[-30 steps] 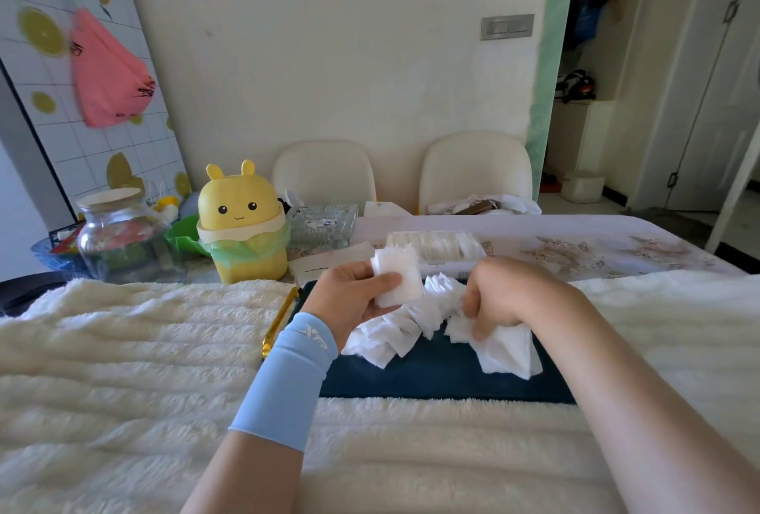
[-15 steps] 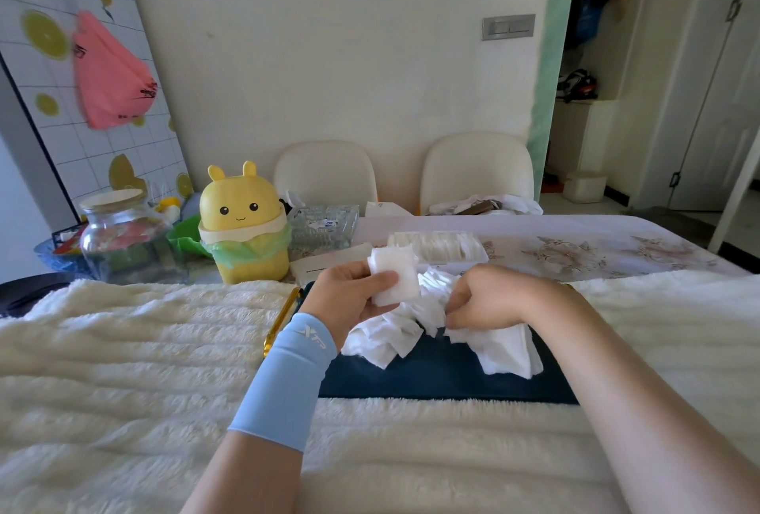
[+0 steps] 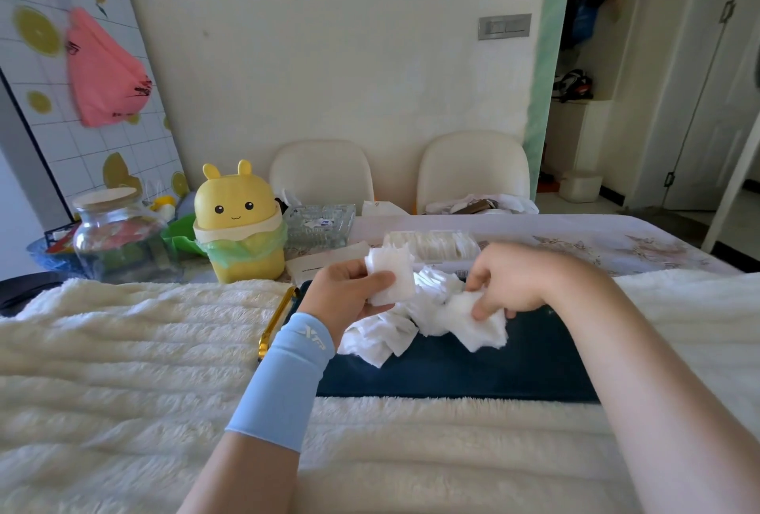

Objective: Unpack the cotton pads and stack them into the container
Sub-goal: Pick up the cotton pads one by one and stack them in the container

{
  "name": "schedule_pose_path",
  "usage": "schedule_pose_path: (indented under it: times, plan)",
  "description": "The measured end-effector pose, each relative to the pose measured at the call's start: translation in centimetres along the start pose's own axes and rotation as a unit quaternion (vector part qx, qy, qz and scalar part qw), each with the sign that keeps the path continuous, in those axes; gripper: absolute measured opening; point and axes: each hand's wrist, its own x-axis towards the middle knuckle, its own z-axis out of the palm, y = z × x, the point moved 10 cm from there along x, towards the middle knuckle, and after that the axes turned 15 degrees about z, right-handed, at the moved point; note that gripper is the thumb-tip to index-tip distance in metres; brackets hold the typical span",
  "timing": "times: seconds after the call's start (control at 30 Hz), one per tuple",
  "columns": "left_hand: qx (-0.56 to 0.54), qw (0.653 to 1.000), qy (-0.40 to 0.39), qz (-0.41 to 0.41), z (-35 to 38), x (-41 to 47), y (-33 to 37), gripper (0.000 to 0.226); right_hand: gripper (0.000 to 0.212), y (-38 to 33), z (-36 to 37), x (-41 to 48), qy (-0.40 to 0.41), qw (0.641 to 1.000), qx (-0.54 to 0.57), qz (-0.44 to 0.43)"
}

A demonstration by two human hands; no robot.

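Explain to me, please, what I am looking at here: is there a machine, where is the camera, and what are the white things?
There is no machine, only a person working with two bare hands. All the pictures come from one wide-angle camera worn on the person's head, looking forward and down, so the arms enter from the bottom edge.

The left hand, above a light-blue sleeve, grips a small stack of cotton pads. The right hand pinches the heap of loose pads, which lies on a dark blue mat over a cream blanket. Behind the hands stands what looks like a clear container with a row of pads in it. Further left are a yellow bunny-shaped bin and a glass jar.
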Motion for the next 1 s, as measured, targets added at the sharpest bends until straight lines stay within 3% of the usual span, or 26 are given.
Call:
schedule_pose_path:
  times: [0.13, 0.2, 0.33, 0.47, 0.57, 0.7, 0.83, 1.0]
  plan:
    - [-0.003, 0.999, 0.052, 0.016, -1.2, 0.3, 0.3, 0.009, 0.019, -2.5, 0.9, -0.2, -0.035, 0.989, 0.114, -0.083]
    - [0.003, 0.997, 0.072, 0.021, -1.6, 0.3, 0.5, 0.005, 0.03, -3.1, 2.4, 0.4, -0.031, 0.993, 0.085, -0.078]
    - [0.007, 0.997, 0.074, 0.029, -1.7, 0.3, 0.6, 0.005, 0.033, -4.2, 1.8, 0.7, 0.07, 0.993, 0.045, -0.08]
    - [-0.027, 0.997, 0.064, 0.021, -1.3, 0.4, 0.5, 0.009, 0.024, -5.0, 1.9, -0.1, 0.052, 0.992, 0.04, -0.105]
    - [-0.039, 0.997, 0.062, 0.016, -1.2, 0.4, 0.4, 0.009, 0.033, -5.6, 2.2, -0.4, 0.076, 0.991, -0.017, -0.106]
    - [-0.038, 0.997, 0.063, 0.009, -1.2, 0.4, 0.3, 0.01, 0.044, -5.8, 2.4, -0.3, 0.075, 0.991, -0.006, -0.11]
    - [-0.027, 0.998, 0.062, 0.014, -1.4, 0.4, 0.5, 0.007, 0.02, -5.3, 0.9, -0.3, 0.096, 0.986, 0.07, -0.116]
    - [-0.022, 0.995, 0.095, 0.026, -2.1, 0.3, 1.0, 0.009, 0.009, -4.4, -1.3, -0.2, 0.135, 0.958, 0.218, -0.127]
